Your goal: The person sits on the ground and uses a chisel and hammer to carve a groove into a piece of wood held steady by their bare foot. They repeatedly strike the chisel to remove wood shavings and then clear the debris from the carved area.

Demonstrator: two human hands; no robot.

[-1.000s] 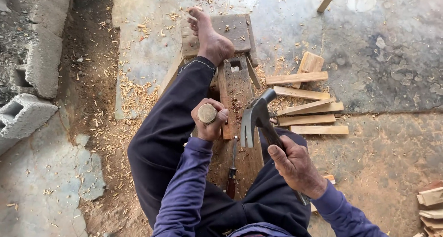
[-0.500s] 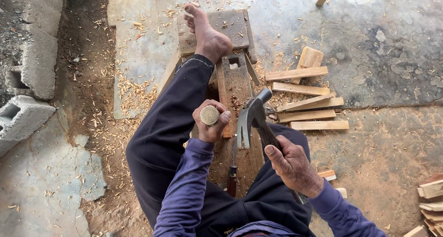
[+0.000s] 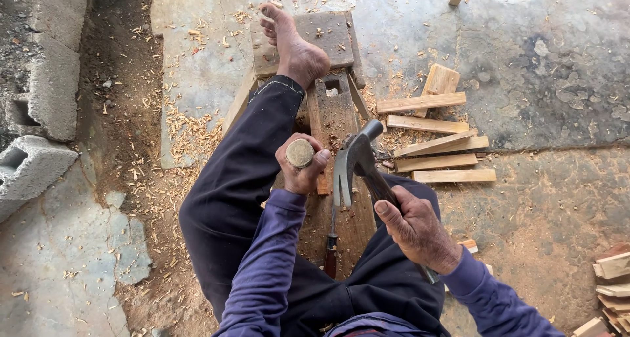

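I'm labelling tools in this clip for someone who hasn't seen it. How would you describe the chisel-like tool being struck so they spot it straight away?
Start at the wooden bench under the bare foot and follow it down toward the person. Just left of the claw hammer in the right hand, the left hand grips the tool upright. Only its round, pale, flat-topped wooden handle end shows above the fingers, unlike the flat slats lying about.

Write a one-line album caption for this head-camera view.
Seated on a wooden workbench, left hand grips a round-topped chisel handle, right hand holds a claw hammer beside it; cut slats nearby.
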